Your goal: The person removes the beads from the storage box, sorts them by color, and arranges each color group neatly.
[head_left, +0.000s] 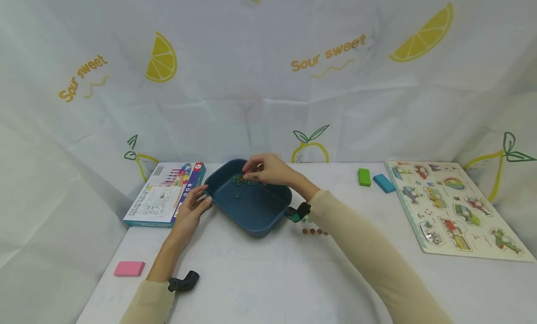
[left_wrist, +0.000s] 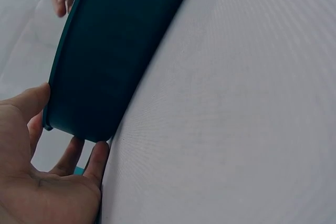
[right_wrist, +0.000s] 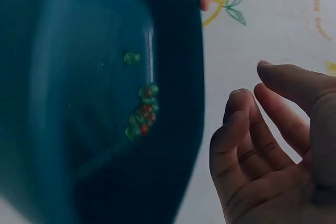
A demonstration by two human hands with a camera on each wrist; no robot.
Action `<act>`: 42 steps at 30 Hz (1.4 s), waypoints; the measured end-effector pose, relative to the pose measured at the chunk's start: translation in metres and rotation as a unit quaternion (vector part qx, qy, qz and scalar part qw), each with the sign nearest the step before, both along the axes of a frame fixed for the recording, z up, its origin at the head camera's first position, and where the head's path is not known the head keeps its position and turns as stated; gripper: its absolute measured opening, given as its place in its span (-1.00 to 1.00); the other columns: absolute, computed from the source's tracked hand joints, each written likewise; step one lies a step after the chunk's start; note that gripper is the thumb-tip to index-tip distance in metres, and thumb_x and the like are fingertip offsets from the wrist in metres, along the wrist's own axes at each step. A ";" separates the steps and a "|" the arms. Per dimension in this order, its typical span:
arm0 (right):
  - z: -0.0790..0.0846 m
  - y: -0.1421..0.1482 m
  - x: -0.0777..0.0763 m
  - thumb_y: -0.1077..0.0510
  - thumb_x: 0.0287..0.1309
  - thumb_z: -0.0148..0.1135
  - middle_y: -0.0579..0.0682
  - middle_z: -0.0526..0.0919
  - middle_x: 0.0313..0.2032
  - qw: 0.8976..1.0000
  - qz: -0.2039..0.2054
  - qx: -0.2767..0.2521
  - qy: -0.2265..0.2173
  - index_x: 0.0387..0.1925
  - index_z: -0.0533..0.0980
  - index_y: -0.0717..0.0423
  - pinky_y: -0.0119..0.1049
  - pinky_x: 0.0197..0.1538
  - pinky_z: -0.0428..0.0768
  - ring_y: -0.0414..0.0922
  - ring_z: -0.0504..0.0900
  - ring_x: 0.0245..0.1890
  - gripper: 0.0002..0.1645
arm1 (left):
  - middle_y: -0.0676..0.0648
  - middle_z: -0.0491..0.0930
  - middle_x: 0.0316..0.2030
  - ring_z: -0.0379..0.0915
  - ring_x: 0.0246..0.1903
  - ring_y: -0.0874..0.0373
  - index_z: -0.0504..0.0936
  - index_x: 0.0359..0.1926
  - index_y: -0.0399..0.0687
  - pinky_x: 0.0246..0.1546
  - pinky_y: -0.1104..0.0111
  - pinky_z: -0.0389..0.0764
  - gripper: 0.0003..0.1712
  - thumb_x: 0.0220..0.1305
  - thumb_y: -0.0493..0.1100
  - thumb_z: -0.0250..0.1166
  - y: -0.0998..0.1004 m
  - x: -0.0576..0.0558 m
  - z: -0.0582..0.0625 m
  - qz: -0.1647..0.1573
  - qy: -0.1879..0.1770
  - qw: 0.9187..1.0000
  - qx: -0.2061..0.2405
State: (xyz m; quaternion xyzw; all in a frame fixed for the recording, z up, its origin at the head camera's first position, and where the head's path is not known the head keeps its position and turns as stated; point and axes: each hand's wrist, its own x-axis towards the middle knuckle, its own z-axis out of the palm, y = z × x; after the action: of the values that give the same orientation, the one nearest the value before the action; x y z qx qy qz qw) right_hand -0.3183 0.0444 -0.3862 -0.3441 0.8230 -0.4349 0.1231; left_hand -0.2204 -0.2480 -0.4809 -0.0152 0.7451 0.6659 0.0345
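A dark blue rectangular tray (head_left: 251, 212) with rounded corners stands in the middle of the head view. My left hand (head_left: 190, 217) grips its left corner; in the left wrist view the thumb lies at the rim and other fingers touch the outer wall. Green and red beads (right_wrist: 147, 111) cluster along one inner side of the tray, and a single green bead (head_left: 237, 196) lies apart from them. Over that cluster hovers my right hand (head_left: 272, 170) with bent fingers. The right wrist view shows its thumb and fingertips slightly apart, nothing visible between them.
Several brown beads (head_left: 312, 231) lie in a row near the right forearm, which partly hides them. Left of the tray is a printed box (head_left: 163, 196), with a pink block (head_left: 129, 268) nearer me. Green (head_left: 364, 177) and blue (head_left: 384, 183) blocks and a picture puzzle board (head_left: 457, 212) lie right.
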 end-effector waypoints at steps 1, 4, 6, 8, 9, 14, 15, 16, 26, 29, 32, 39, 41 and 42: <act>-0.002 -0.008 -0.003 0.13 0.38 0.41 0.10 0.80 -0.09 1.000 0.003 0.013 0.006 0.05 0.69 0.18 -0.33 -0.37 0.66 0.05 0.73 -0.32 -0.70 | -0.08 0.14 0.64 0.19 0.57 -0.01 0.22 0.60 0.14 0.27 0.64 0.56 -0.31 0.60 0.07 0.22 0.000 0.000 0.001 0.000 0.000 1.000 0.000; -0.013 -0.027 -0.011 0.14 0.35 0.43 0.09 0.82 -0.10 0.998 0.014 0.064 0.022 0.02 0.71 0.18 -0.42 -0.33 0.66 -0.10 0.74 -0.29 -0.72 | -0.09 0.13 0.64 0.17 0.59 -0.02 0.22 0.60 0.13 0.24 0.68 0.55 -0.30 0.60 0.06 0.22 0.001 0.000 0.002 0.000 0.001 1.000 0.003; -0.020 -0.035 -0.014 0.16 0.33 0.43 0.09 0.83 -0.09 0.995 0.018 0.097 0.022 0.00 0.72 0.16 -0.45 -0.30 0.66 -0.17 0.72 -0.27 -0.74 | -0.10 0.13 0.64 0.16 0.59 -0.04 0.22 0.61 0.11 0.21 0.70 0.55 -0.31 0.60 0.04 0.21 0.001 0.000 0.003 0.000 0.004 1.000 0.005; -0.025 -0.041 -0.017 0.17 0.32 0.43 0.08 0.82 -0.08 0.991 0.021 0.127 0.020 0.00 0.72 0.14 -0.45 -0.28 0.65 -0.19 0.71 -0.26 -0.75 | -0.11 0.13 0.64 0.16 0.59 -0.05 0.22 0.60 0.09 0.19 0.72 0.55 -0.31 0.60 0.04 0.21 0.002 0.000 0.003 -0.001 0.007 1.000 0.006; -0.027 -0.043 -0.017 0.17 0.32 0.44 0.08 0.82 -0.08 0.990 0.022 0.139 0.016 0.00 0.72 0.14 -0.45 -0.28 0.65 -0.19 0.69 -0.28 -0.74 | -0.11 0.13 0.64 0.16 0.59 -0.05 0.22 0.60 0.09 0.19 0.72 0.55 -0.31 0.60 0.03 0.21 0.002 0.000 0.003 -0.001 0.008 1.000 0.007; -0.036 -0.053 -0.017 0.19 0.30 0.47 0.06 0.82 -0.10 0.985 0.018 0.170 0.005 -0.01 0.73 0.11 -0.42 -0.28 0.66 -0.18 0.68 -0.27 -0.75 | -0.09 0.14 0.64 0.18 0.59 -0.04 0.23 0.59 0.12 0.24 0.66 0.56 -0.31 0.59 0.05 0.22 0.002 0.000 0.004 0.000 0.004 1.000 0.002; -0.038 -0.054 -0.016 0.20 0.30 0.47 0.06 0.81 -0.10 0.985 0.016 0.172 0.005 -0.01 0.74 0.11 -0.42 -0.27 0.65 -0.18 0.67 -0.26 -0.76 | -0.08 0.15 0.63 0.19 0.59 -0.03 0.23 0.59 0.13 0.27 0.63 0.56 -0.32 0.59 0.05 0.22 0.003 0.000 0.003 0.000 0.003 1.000 0.000; -0.040 -0.055 -0.016 0.20 0.30 0.46 0.07 0.81 -0.10 0.985 0.014 0.174 0.004 -0.02 0.74 0.11 -0.43 -0.28 0.64 -0.18 0.66 -0.26 -0.77 | -0.08 0.14 0.64 0.20 0.59 -0.03 0.23 0.59 0.14 0.31 0.59 0.56 -0.32 0.60 0.05 0.22 0.003 0.000 0.003 -0.001 0.002 1.000 -0.002; -0.045 -0.054 -0.011 0.21 0.33 0.42 0.04 0.81 -0.14 0.987 0.004 0.154 -0.035 -0.06 0.75 0.11 -0.42 -0.37 0.66 -0.20 0.64 -0.38 -0.82 | -0.06 0.15 0.63 0.20 0.59 -0.01 0.24 0.59 0.16 0.39 0.50 0.54 -0.33 0.60 0.06 0.22 0.005 0.000 -0.001 -0.005 0.003 1.000 -0.001; -0.039 -0.050 -0.011 0.23 0.36 0.38 0.05 0.82 -0.15 0.992 0.007 0.115 -0.054 -0.04 0.74 0.13 -0.39 -0.34 0.71 -0.21 0.66 -0.39 -0.82 | -0.05 0.15 0.63 0.18 0.59 0.00 0.24 0.59 0.16 0.34 0.57 0.55 -0.33 0.59 0.07 0.22 0.005 0.000 -0.001 -0.006 0.005 1.000 0.001; -0.030 -0.042 -0.012 0.20 0.38 0.38 0.10 0.82 -0.15 0.995 0.018 0.069 -0.072 0.00 0.73 0.18 -0.34 -0.29 0.76 -0.18 0.69 -0.36 -0.78 | -0.04 0.15 0.63 0.17 0.60 0.00 0.24 0.58 0.17 0.36 0.55 0.54 -0.33 0.59 0.08 0.22 0.004 0.000 0.000 -0.005 0.002 1.000 -0.005; -0.005 0.009 -0.003 0.13 0.41 0.38 0.21 0.76 -0.03 0.993 0.017 -0.011 -0.112 0.12 0.66 0.24 -0.23 -0.19 0.77 0.20 0.71 -0.11 -0.64 | -0.05 0.15 0.64 0.19 0.60 -0.01 0.24 0.59 0.18 0.35 0.55 0.53 -0.33 0.60 0.07 0.21 0.002 0.001 0.000 0.002 0.004 1.000 -0.013; 0.000 0.033 0.001 0.13 0.42 0.37 0.15 0.74 -0.02 0.993 0.008 -0.022 -0.118 0.14 0.64 0.24 -0.20 -0.17 0.76 0.21 0.69 -0.11 -0.63 | -0.07 0.15 0.64 0.19 0.60 -0.02 0.23 0.60 0.17 0.35 0.54 0.52 -0.32 0.60 0.06 0.21 0.001 0.001 0.000 0.002 0.006 1.000 -0.014; 0.001 0.046 0.003 0.13 0.42 0.38 0.12 0.73 -0.03 0.993 0.003 -0.027 -0.114 0.14 0.64 0.25 -0.19 -0.18 0.75 0.17 0.69 -0.14 -0.63 | -0.07 0.15 0.64 0.19 0.60 -0.02 0.23 0.60 0.17 0.36 0.53 0.51 -0.32 0.60 0.06 0.21 0.001 0.001 0.000 0.002 0.006 1.000 -0.013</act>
State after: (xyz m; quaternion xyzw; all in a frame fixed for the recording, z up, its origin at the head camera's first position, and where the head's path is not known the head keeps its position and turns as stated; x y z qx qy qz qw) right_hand -0.3149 0.0902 -0.3851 -0.2977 0.7908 -0.4926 0.2082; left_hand -0.2190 -0.2470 -0.4809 -0.0127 0.7542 0.6560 0.0284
